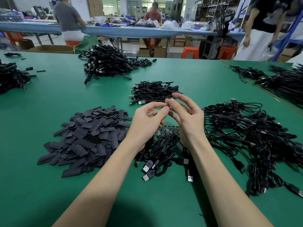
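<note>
Green matting covers the workshop desk (49, 99). Above its middle, the left grip (146, 122) and right grip (186, 118) meet fingertip to fingertip, both pinching a small black piece (168, 104). Beneath them lie a circuit board strip (165, 129) and USB cables (164, 153); flat black sleeves (88, 136) are heaped to the left.

Small black piece (168, 104) — between hands (188, 123)

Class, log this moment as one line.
left hand: pinches small black part | right hand: pinches same part | black sleeves: piled left | USB cables: right
</note>
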Available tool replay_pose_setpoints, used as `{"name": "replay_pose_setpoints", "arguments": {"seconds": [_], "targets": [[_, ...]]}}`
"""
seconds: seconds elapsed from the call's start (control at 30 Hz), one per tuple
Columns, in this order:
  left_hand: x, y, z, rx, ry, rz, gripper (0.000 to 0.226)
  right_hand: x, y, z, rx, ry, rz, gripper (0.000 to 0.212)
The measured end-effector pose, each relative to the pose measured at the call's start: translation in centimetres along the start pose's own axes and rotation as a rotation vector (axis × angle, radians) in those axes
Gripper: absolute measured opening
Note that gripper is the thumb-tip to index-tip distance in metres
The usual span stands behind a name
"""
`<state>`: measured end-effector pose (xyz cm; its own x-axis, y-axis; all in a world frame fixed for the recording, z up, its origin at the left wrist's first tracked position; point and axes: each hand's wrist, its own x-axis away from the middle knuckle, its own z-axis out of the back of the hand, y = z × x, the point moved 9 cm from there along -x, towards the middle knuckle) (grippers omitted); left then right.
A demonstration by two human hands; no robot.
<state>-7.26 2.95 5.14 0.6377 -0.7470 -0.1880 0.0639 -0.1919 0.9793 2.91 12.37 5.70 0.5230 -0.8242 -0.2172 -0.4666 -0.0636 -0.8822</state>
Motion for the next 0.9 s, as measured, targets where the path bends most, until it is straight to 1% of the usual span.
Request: {"name": "replay_pose_setpoints", "arguments": {"seconds": [0.03,0.23,0.43,0.63,0.73,0.8,0.9], "targets": [[0.0,-0.1,0.1,-0.017,0.000,0.004,0.003,0.0,0.0,0.1,-0.009,0.004,0.002,0.019],[0.1,0.0,0.1,0.002,0.005,-0.007,0.004,0.1,0.3,0.2,-0.084,0.020,-0.041,0.020],[0.2,-0.3,0.0,-0.024,-0.054,0.027,0.015,0.0,0.3,1.1,-0.170,0.099,-0.089,0.017],[0.2,-0.3,0.6,0.016,0.021,0.030,0.008,0.0,0.6,0.9,-0.175,0.091,-0.105,0.018],[0.2,-0.3,0.6,0.035,0.018,0.030,0.007,-0.1,0.7,0.7,-0.172,0.085,-0.112,0.018],[0.2,-0.3,0.5,0.009,-0.003,0.043,0.007,0.0,1.0,0.8,-0.174,0.104,-0.125,0.018],[-0.1,-0.3,0.7,-0.129,-0.081,0.071,0.009,-0.2,1.2,1.6,-0.230,0.182,-0.144,0.018]]}}
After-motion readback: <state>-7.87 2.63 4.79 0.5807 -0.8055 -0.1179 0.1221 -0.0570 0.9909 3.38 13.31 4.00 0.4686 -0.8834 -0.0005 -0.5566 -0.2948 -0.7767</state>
